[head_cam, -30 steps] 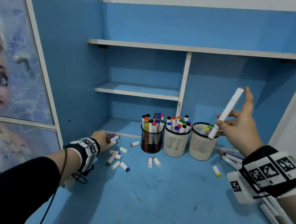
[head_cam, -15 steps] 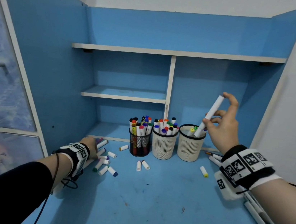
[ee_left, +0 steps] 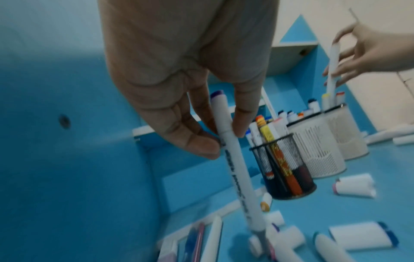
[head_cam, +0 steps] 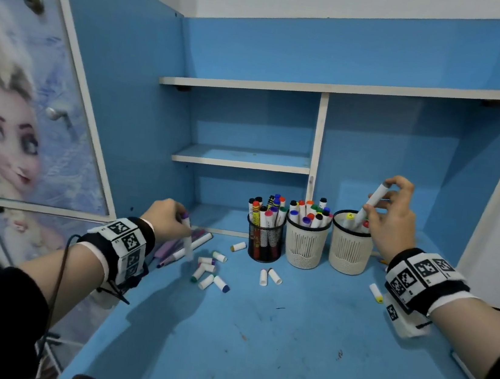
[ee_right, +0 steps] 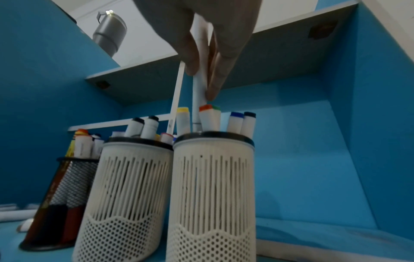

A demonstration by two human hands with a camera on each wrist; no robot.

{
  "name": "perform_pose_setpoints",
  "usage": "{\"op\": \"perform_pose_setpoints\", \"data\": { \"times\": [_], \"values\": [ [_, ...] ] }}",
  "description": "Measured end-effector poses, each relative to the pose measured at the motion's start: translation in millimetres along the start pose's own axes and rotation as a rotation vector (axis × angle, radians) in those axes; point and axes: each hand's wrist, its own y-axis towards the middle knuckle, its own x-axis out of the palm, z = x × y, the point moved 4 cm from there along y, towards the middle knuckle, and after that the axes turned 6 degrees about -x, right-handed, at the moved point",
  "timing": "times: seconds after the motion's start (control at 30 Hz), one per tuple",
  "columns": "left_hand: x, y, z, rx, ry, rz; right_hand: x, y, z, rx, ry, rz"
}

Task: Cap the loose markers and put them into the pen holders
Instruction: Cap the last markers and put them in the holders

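My left hand (head_cam: 164, 222) has lifted a purple-capped marker (ee_left: 233, 159) off the desk (head_cam: 286, 337) (grip pinched on it); my right hand (head_cam: 392, 220) grips a white marker (head_cam: 371, 205) in the right holder (head_cam: 349, 253).

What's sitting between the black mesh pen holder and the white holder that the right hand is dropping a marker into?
Another white slotted pen holder, packed with capped markers, stands between the black mesh holder and the right-hand white holder. The head view shows all three in a row.

A white marker (head_cam: 370, 205) stands tilted with its lower end inside the right-hand white pen holder (head_cam: 349, 250), beside a second white holder (head_cam: 305, 244) and a black mesh holder (head_cam: 265, 239); a purple-ended marker (ee_left: 233, 159) hangs above scattered caps (head_cam: 209, 271).
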Motion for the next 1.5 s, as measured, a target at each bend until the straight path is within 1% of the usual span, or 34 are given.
{"op": "perform_pose_setpoints", "data": {
  "times": [0.13, 0.23, 0.33, 0.43, 0.53, 0.6, 0.73, 0.8, 0.87, 0.93, 0.97, 1.03, 1.13, 1.2, 1.27, 1.3, 1.37, 1.43, 1.5],
  "values": [
    [-22, -21, 0, 0.070, -0.152, 0.020, 6, -1, 7, -0.011, -0.094, -0.055],
    [-28, -38, -5, 0.081, -0.296, 0.000, 10, -3, 11, -0.013, -0.196, -0.099],
    [-24, -60, -9, 0.036, -0.517, -0.059, 15, -3, 23, 0.002, -0.307, -0.148],
    [-9, -88, -8, -0.033, -0.769, -0.150, 18, -2, 33, 0.050, -0.428, -0.217],
    [17, -110, -13, -0.113, -0.903, -0.223, 19, -1, 31, 0.074, -0.463, -0.238],
    [36, -122, -17, -0.165, -0.962, -0.258, 19, -1, 20, 0.022, -0.455, -0.201],
    [75, -146, -23, -0.247, -1.070, -0.312, 21, -5, -15, -0.172, -0.381, -0.098],
    [91, -154, -23, -0.275, -1.152, -0.332, 27, -11, -36, -0.279, -0.334, -0.089],
    [105, -161, -19, -0.277, -1.222, -0.345, 37, -19, -56, -0.374, -0.291, -0.124],
    [116, -166, -15, -0.272, -1.283, -0.340, 51, -31, -70, -0.434, -0.257, -0.212],
    [120, -168, -12, -0.268, -1.305, -0.329, 60, -36, -74, -0.456, -0.244, -0.280],
    [125, -171, -9, -0.245, -1.324, -0.297, 80, -47, -77, -0.468, -0.258, -0.470],
    [128, -169, -10, -0.211, -1.325, -0.244, 112, -62, -67, -0.396, -0.357, -0.816],
    [130, -169, -11, -0.193, -1.319, -0.225, 132, -72, -56, -0.307, -0.435, -1.032],
    [131, -169, -12, -0.171, -1.317, -0.224, 148, -81, -47, -0.220, -0.512, -1.211],
    [132, -170, -12, -0.160, -1.318, -0.229, 154, -84, -43, -0.184, -0.535, -1.265],
    [132, -169, -13, -0.142, -1.326, -0.243, 165, -85, -42, -0.138, -0.543, -1.293],
    [132, -167, -14, -0.136, -1.343, -0.248, 178, -83, -44, -0.132, -0.523, -1.283],
    [133, -166, -15, -0.138, -1.362, -0.244, 191, -82, -49, -0.163, -0.507, -1.301]
  ]
}}
